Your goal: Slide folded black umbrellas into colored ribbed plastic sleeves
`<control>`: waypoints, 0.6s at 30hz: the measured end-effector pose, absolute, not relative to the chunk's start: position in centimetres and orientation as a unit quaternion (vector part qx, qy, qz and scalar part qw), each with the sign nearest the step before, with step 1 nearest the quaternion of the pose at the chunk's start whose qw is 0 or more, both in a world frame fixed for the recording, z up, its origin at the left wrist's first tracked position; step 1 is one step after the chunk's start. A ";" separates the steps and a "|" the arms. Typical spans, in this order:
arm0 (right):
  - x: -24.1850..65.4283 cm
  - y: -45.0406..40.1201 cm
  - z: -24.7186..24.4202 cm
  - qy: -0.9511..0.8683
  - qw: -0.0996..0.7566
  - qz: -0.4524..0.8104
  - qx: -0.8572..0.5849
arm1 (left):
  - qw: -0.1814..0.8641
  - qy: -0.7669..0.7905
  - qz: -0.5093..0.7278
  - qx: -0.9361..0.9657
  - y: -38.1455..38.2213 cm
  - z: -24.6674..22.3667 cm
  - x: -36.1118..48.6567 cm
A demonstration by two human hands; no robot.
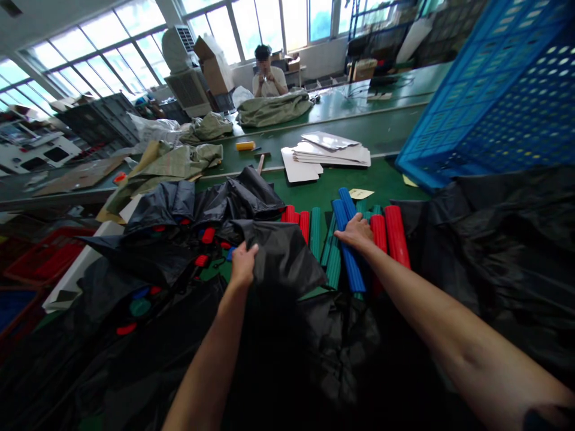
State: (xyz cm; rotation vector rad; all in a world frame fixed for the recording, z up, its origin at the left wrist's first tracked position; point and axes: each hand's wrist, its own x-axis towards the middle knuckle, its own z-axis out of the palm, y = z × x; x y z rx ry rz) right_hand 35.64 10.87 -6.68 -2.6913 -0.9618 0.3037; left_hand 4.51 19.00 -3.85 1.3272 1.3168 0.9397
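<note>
My left hand (242, 263) pinches the edge of a black plastic bag (287, 251), its fingers closed. The bag spreads to the right and partly covers the row of tubes. My right hand (357, 232) lies over a blue ribbed tube (348, 257), with thumb and fingers closed around its upper part. A second blue tube (346, 202) shows just beyond this hand. Green ribbed tubes (315, 230) lie to the left of the blue ones. Red ribbed tubes (397, 236) lie on the right, and more red ones (304, 224) on the left by the bag.
Black bags (157, 257) with red and blue ends showing are heaped at left. White boards (330, 151) and a yellow roll (245, 146) lie farther back. A blue perforated crate (485, 102) stands at right. Across the green table (386, 179) sits another person (269, 78).
</note>
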 end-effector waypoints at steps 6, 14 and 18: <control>35.4 10.9 -6.4 -0.333 0.126 0.098 -0.929 | 0.099 0.370 0.313 0.869 22.1 10.8 5.9; 35.9 10.7 -6.7 -0.338 0.141 0.103 -0.925 | -0.017 0.200 0.022 0.979 20.2 1.1 3.8; 35.8 10.8 -6.8 -0.333 0.142 0.100 -0.927 | -0.027 0.270 -0.048 0.961 19.9 -4.2 0.5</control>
